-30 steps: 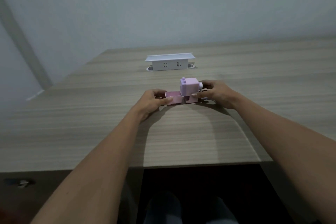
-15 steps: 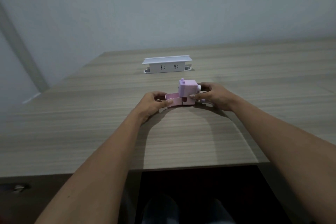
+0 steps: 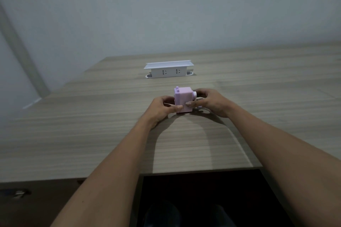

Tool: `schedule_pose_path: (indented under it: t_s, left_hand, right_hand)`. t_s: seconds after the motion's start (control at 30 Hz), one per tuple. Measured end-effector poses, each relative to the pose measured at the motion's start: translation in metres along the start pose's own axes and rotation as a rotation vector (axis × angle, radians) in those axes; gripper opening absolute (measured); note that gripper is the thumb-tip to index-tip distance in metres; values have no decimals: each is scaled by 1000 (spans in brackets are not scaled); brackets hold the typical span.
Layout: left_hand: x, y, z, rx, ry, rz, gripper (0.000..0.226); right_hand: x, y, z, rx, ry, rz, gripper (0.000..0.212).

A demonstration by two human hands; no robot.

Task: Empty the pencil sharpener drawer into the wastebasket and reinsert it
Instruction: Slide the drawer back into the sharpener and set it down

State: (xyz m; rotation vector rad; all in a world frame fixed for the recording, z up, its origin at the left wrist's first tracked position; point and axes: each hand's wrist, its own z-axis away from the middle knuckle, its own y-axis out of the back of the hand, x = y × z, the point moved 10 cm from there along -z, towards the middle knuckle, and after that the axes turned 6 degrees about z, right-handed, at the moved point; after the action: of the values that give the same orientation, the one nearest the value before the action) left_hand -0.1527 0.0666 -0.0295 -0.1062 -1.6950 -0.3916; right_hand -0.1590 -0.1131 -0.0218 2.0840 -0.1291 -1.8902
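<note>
From the head camera, both hands are meeting at the pink pencil sharpener [image 3: 183, 100], which is standing upright on the wooden worktop [image 3: 92, 125] ahead of the person. The left hand [image 3: 160, 108] is curling against the sharpener's lower left side, its fingers closed on what appears to be the drawer [image 3: 178, 108]; only a thin edge of that drawer is showing, so it is looking nearly or fully seated. The right hand [image 3: 208, 101] is clamping the sharpener body from the right, thumb on the front face, bracing it near the crank knob.

The drawer's sliding axis is running left to right, so any remaining push is going from the left hand toward the right. A white socket box [image 3: 168, 69] is sitting farther out, beyond both hands. No wastebasket is showing.
</note>
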Motion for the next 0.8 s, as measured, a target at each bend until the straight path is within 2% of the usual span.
schedule_pose_path:
  t_s: [0.23, 0.47, 0.63, 0.8]
  left_hand:
    - [11, -11, 3, -18, -21, -13, 56]
    - [26, -7, -5, 23, -67, 11, 50]
    - [32, -7, -43, 26, -96, 7, 51]
    - [43, -9, -100, 15, -118, -14, 51]
  right_hand:
    - [1, 4, 6, 14, 12, -21, 60]
    - [-5, 4, 2, 31, 66, -75, 56]
    - [-6, 30, -29, 120, 109, -29, 61]
    - [-3, 61, -73, 152, 152, -74, 55]
